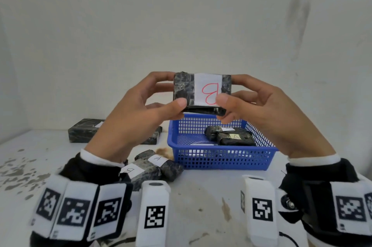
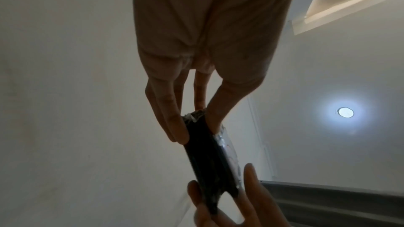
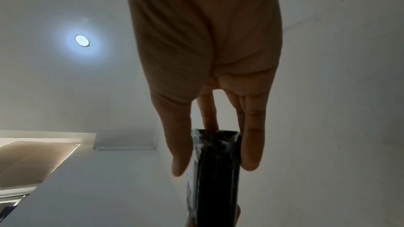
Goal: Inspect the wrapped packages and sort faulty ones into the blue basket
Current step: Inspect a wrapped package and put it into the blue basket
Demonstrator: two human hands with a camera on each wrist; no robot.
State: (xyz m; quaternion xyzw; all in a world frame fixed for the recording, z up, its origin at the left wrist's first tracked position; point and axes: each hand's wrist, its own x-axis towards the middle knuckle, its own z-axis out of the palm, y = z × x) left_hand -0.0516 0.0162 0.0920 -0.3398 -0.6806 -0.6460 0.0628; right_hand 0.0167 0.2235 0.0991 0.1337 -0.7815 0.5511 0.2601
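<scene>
Both hands hold up a black wrapped package point(image 1: 185, 89) with a white label bearing a red letter B, above the back rim of the blue basket point(image 1: 221, 158). My left hand point(image 1: 171, 94) pinches its left end, thumb below and fingers on top. My right hand point(image 1: 229, 94) pinches the right end the same way. The left wrist view shows the package point(image 2: 207, 158) edge-on between thumb and fingers of my left hand point(image 2: 194, 127), with the other hand's fingertips at its far end. The right wrist view shows the package point(image 3: 215, 170) edge-on in my right hand point(image 3: 213, 158).
Inside the basket lie two or three dark packages point(image 1: 231, 136), one labelled A. On the white table point(image 1: 201, 196) lie packages labelled A point(image 1: 161, 163) and B point(image 1: 138, 174) near the front left of the basket, and larger dark packages point(image 1: 84, 131) at the back left.
</scene>
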